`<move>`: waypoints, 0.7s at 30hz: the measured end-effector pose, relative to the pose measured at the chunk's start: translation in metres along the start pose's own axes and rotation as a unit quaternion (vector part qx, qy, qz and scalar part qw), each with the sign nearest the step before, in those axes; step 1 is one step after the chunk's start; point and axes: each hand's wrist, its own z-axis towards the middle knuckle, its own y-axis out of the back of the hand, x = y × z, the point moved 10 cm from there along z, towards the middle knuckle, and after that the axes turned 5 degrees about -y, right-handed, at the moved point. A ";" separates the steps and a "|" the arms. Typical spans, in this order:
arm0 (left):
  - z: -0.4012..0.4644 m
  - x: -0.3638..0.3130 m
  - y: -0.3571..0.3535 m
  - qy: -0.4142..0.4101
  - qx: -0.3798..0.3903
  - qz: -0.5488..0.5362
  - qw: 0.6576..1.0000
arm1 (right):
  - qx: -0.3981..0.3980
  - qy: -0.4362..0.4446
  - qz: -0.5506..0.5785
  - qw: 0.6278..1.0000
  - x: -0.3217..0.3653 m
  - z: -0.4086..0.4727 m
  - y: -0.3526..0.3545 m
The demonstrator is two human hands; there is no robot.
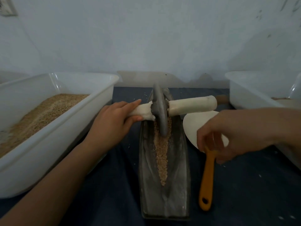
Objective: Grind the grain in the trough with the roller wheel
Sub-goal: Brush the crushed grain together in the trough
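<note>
A long grey metal trough [177,185] lies lengthwise on the dark cloth, with a strip of tan grain [162,154] along its groove. The grey roller wheel [160,111] stands upright in the far half of the groove, on the grain. Its axle carries white-wrapped handles on both sides. My left hand [110,121] grips the left handle [143,111]. The right handle [192,104] is free. My right hand [228,136] hovers blurred to the right of the trough, fingers hanging loosely curled over a spatula and holding nothing.
A white spatula with an orange handle [207,180] lies right of the trough. A large white tub [48,144] holding tan grain [40,115] stands at the left, and another white tub [247,88] at the back right. A pale wall is close behind.
</note>
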 end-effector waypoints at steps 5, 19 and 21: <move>0.000 0.000 0.000 -0.001 -0.003 0.002 1.000 | 0.062 -0.069 -0.058 0.994 -0.020 0.020 -0.025; -0.001 0.001 -0.001 -0.001 -0.002 0.001 1.000 | -0.177 0.101 0.163 0.965 -0.029 -0.040 0.062; -0.001 0.002 -0.002 0.003 -0.001 0.000 1.000 | -0.236 0.111 0.241 0.935 -0.039 -0.056 0.082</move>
